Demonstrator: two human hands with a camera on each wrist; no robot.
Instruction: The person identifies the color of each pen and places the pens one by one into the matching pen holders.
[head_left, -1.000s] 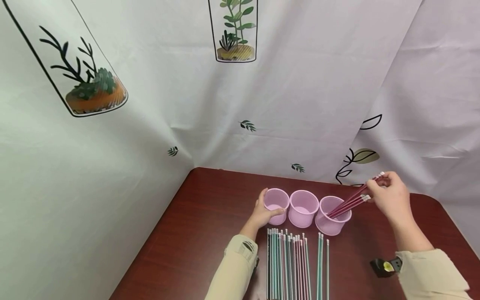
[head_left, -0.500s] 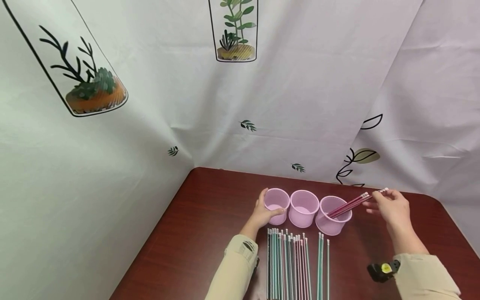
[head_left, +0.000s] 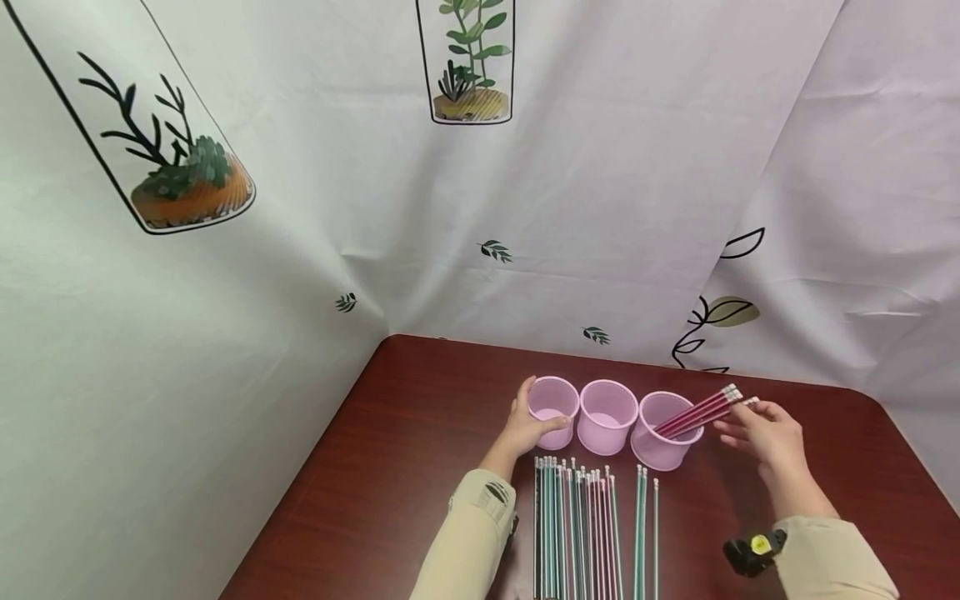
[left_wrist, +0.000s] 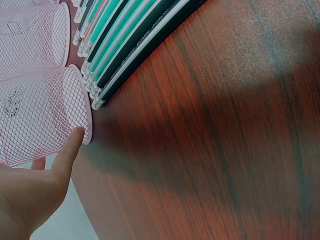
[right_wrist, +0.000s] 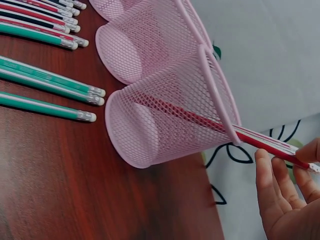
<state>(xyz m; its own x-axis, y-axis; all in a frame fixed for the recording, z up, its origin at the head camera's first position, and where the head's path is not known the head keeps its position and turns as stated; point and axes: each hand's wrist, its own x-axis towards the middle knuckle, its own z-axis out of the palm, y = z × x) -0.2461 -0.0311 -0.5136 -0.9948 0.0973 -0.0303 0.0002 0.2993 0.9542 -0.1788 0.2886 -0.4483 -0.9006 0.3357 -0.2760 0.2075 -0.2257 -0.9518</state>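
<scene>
Three pink mesh cups stand joined in a row. My left hand (head_left: 525,429) grips the left cup (head_left: 558,441), its thumb over the front wall (left_wrist: 37,117) in the left wrist view. Several red pencils (head_left: 693,414) lean in the right cup (head_left: 660,455), eraser ends sticking out over its right rim. At those ends, my right hand (head_left: 776,435) pinches red pencils (right_wrist: 272,150) between thumb and fingers; the other fingers stay loosely extended. The middle cup (head_left: 606,439) has no pencils in it.
In front of the cups a row of green, black and red pencils (head_left: 577,533) lies side by side on the dark red table (head_left: 360,500). Apart from it, to the right, lie three green pencils (head_left: 640,525). A patterned white cloth (head_left: 525,292) hangs behind the table.
My right hand has come down and leftward, bringing its pencils lower, beside the others in the right cup. My left hand has stayed at the left cup.
</scene>
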